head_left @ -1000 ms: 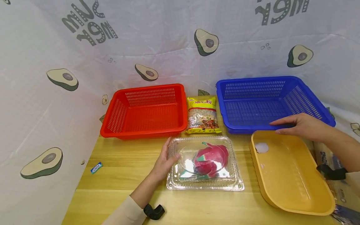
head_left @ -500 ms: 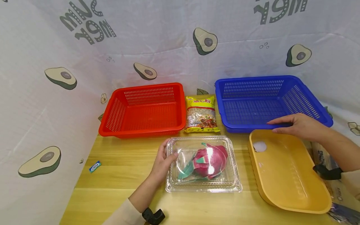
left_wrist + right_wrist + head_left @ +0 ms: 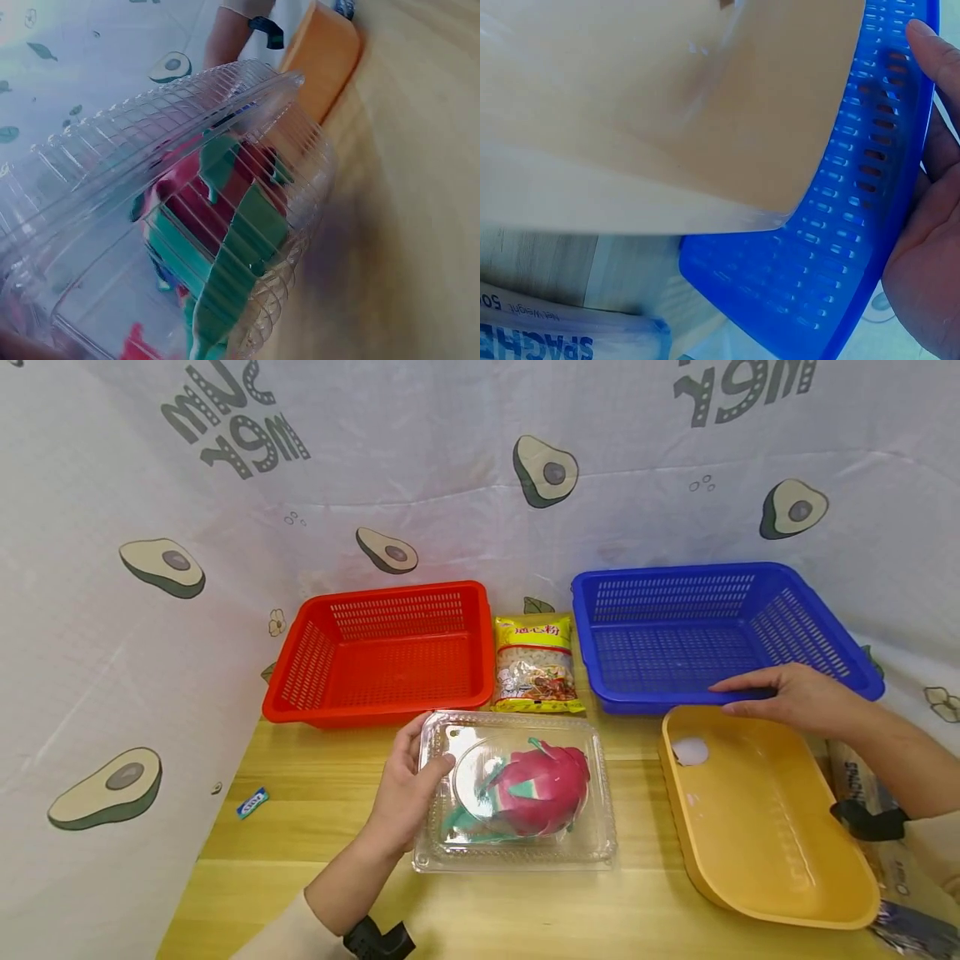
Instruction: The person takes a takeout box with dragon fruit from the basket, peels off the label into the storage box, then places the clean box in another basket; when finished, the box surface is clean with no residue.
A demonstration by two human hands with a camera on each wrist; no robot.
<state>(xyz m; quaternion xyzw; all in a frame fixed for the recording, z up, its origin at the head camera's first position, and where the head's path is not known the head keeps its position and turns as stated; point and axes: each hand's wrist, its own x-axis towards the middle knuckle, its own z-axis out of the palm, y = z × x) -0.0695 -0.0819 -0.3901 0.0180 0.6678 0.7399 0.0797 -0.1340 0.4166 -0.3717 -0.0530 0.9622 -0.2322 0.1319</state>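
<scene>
In the head view, a clear plastic clamshell box [image 3: 480, 853] stands out at the middle of the table, with a pink-and-green dragon fruit [image 3: 543, 789] inside. My left hand [image 3: 405, 789] grips the box by its left side, thumb over the lid. The left wrist view shows the box tilted above the wood, the fruit's green scales [image 3: 244, 259] against the ridged wall. My right hand [image 3: 795, 697] pinches the front rim of the blue basket [image 3: 660, 700]. From the right wrist, the thumb [image 3: 930, 49] lies along the basket's slotted wall.
A yellow tray [image 3: 690, 835] stands in front of the blue basket. Left of a yellow macaroni bag [image 3: 534, 664] is a red basket [image 3: 375, 714]. A spaghetti packet [image 3: 570, 330] lies beyond the tray, and a small blue-green wrapper [image 3: 252, 802] on the left.
My left hand has shifted the clamshell box left and raised it off the table. Inside, the dragon fruit has turned and slid a little. My right hand stays at the blue basket's rim.
</scene>
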